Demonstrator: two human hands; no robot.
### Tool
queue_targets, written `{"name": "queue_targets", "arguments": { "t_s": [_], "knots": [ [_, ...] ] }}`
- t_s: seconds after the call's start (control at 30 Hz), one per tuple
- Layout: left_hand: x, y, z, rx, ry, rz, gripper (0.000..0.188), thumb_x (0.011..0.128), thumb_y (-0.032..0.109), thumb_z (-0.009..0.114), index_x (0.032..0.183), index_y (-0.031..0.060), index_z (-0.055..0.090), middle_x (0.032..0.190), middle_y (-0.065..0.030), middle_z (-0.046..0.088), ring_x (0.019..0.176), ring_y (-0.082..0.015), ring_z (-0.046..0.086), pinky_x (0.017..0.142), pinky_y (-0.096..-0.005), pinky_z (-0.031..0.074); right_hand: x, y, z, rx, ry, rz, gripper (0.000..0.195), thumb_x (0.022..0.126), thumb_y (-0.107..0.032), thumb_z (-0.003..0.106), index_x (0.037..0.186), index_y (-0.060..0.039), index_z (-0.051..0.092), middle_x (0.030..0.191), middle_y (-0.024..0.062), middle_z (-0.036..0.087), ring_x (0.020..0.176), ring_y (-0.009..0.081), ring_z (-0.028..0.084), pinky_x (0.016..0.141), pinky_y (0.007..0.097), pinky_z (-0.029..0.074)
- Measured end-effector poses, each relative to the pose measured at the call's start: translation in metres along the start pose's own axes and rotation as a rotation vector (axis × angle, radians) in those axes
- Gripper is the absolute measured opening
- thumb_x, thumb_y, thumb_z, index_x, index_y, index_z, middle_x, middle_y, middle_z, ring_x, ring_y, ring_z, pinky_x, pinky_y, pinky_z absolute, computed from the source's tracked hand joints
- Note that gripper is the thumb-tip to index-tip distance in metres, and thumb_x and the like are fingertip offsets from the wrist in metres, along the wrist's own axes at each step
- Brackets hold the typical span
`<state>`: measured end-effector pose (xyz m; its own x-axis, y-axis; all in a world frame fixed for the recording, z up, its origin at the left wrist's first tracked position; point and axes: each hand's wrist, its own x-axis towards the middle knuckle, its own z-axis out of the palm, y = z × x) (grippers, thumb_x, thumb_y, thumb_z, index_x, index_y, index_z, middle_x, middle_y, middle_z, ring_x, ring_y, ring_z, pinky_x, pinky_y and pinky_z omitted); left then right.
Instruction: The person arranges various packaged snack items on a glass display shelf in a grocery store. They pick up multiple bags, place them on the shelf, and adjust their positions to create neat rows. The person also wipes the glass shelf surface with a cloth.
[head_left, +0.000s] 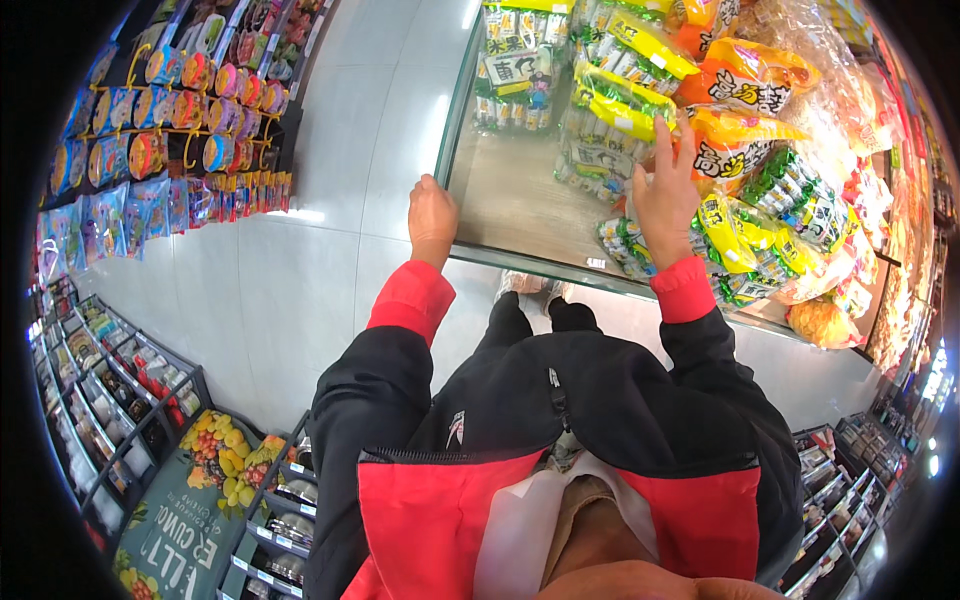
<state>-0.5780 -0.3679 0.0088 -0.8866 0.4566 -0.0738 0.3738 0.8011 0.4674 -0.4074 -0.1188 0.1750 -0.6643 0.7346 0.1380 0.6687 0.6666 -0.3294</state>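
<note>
My left hand (433, 217) is curled at the near left corner of a display table, against its glass rim (450, 161). My right hand (666, 193) is over the packaged snacks with thumb and fingers apart. Its fingertips reach the edge of a yellow-and-green bag of rice snacks (626, 101) and an orange snack bag (731, 146). Below the right wrist lie more yellow-and-green bags (731, 232). Another clear-fronted bag of wrapped rice snacks (517, 75) lies flat at the far left of the table. The bare wooden tabletop (517, 187) shows between my hands.
Snack bags pile up along the table's right side, with clear plastic packaging (802, 45) behind. A small white tag (595, 262) sits near the front edge. Hanging toy packs (180, 112) fill a rack at left across the tiled floor (315, 300). Stocked shelves (289, 517) stand behind me.
</note>
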Motion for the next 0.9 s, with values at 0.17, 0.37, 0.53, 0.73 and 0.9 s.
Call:
{"name": "queue_targets", "arguments": {
  "t_s": [0.17, 0.37, 0.53, 0.73, 0.9],
  "knots": [
    [0.001, -0.001, 0.0, 0.008, -0.008, 0.007, 0.014, 0.091, 0.009, 0.051, 0.093, -0.0045, 0.048, 0.092, -0.0277, 0.061, 0.09, -0.0447, 0.059, 0.079, -0.0522, 0.048, -0.011, -0.001, 0.009, 0.089, 0.293, -0.366, 0.056, 0.077, -0.009, 0.075, 0.13, -0.0145, 0.056, 0.125, 0.0128, 0.055, 0.091, 0.0278, 0.066, 0.071, 0.0363, 0.056],
    [0.001, -0.003, 0.004, 0.005, -0.005, 0.003, 0.013, 0.091, 0.009, 0.051, 0.093, -0.0038, 0.048, 0.092, -0.0273, 0.061, 0.09, -0.0442, 0.059, 0.08, -0.0522, 0.048, -0.031, -0.012, 0.107, 0.64, -0.347, -0.161, 0.037, 0.081, -0.015, 0.075, 0.114, -0.0056, 0.063, 0.105, 0.0118, 0.063, 0.091, 0.0262, 0.064, 0.077, 0.0351, 0.05],
    [0.003, -0.005, 0.006, 0.005, -0.01, -0.009, 0.013, 0.091, 0.009, 0.051, 0.092, -0.0036, 0.048, 0.091, -0.0272, 0.061, 0.089, -0.0443, 0.059, 0.08, -0.0523, 0.048, -0.057, -0.011, 0.215, 0.337, -0.205, -0.374, 0.053, 0.082, -0.018, 0.073, 0.13, -0.0054, 0.054, 0.135, 0.024, 0.046, 0.125, 0.0414, 0.044, 0.103, 0.0458, 0.039],
    [0.002, -0.003, 0.004, 0.014, -0.028, -0.019, 0.014, 0.092, 0.01, 0.052, 0.093, -0.0036, 0.048, 0.092, -0.0269, 0.061, 0.09, -0.044, 0.06, 0.081, -0.0514, 0.048, -0.069, -0.025, 0.269, 0.278, -0.151, -0.494, 0.051, 0.082, -0.006, 0.064, 0.132, -0.0043, 0.053, 0.14, 0.0251, 0.044, 0.131, 0.0451, 0.04, 0.111, 0.05, 0.032],
    [0.003, 0.0, 0.001, 0.042, -0.058, -0.046, 0.015, 0.091, 0.011, 0.053, 0.096, -0.0032, 0.05, 0.096, -0.0254, 0.062, 0.093, -0.0416, 0.061, 0.082, -0.0483, 0.051, -0.03, -0.089, 0.282, 0.644, -0.151, -0.349, 0.042, 0.082, -0.003, 0.058, 0.124, -0.0048, 0.059, 0.135, 0.0193, 0.054, 0.129, 0.0405, 0.045, 0.11, 0.0479, 0.035]
  ]
}}
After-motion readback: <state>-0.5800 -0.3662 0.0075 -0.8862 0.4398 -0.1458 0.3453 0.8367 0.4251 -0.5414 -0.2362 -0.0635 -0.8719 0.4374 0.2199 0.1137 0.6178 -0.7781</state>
